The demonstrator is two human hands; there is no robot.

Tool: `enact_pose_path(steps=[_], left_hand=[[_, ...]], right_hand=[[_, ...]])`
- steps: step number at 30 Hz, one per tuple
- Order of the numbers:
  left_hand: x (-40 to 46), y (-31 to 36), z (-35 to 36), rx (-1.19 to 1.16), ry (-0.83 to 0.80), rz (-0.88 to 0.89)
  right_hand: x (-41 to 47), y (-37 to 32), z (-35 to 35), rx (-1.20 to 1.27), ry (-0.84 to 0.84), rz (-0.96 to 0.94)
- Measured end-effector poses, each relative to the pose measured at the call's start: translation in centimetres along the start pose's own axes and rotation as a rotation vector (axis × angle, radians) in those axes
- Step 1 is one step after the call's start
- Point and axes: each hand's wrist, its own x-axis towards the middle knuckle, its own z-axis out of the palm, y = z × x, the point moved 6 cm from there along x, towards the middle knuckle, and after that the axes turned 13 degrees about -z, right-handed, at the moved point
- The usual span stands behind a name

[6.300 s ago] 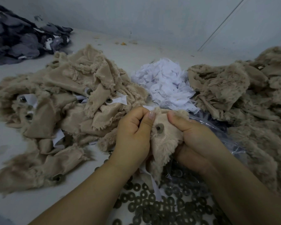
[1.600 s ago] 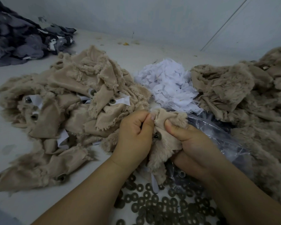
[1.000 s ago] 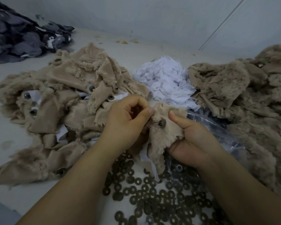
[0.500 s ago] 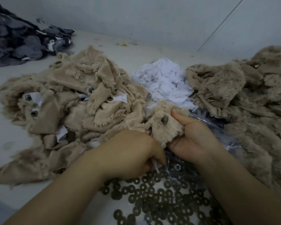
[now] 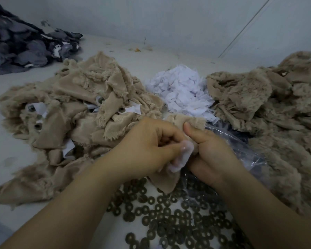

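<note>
The fur piece (image 5: 188, 121) lies between the hands: right hand (image 5: 212, 155) grips it, left hand (image 5: 145, 148) pinches a white slip (image 5: 182, 158).

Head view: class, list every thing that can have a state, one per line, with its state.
left hand, pinching the white patch
right hand, gripping the plush piece, thumb on top
white patch, blurred, between both hands
washers, loose, scattered on the table
plastic bag, crumpled beside the right hand
white scraps, heaped
left plush pile, heaped, some pieces eyed
</note>
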Motion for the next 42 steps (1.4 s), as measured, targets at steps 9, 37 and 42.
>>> enact_pose_path(steps=[9,37,42], left_hand=[[1.1,-3.2,0.0,-0.482,0.451,-0.205],[-0.2,-4.9,-4.2,-0.703,0.414,-0.22],[-0.2,-5.4,-3.7,-0.721,0.396,-0.229]], right_hand=[[0.1,-0.1,0.4,-0.006,-0.032,-0.065],[-2.0,-5.0,-0.9,-1.355,-0.432,0.132],[-1.2,-4.8,-1.5,-2.051,-0.357,-0.09]])
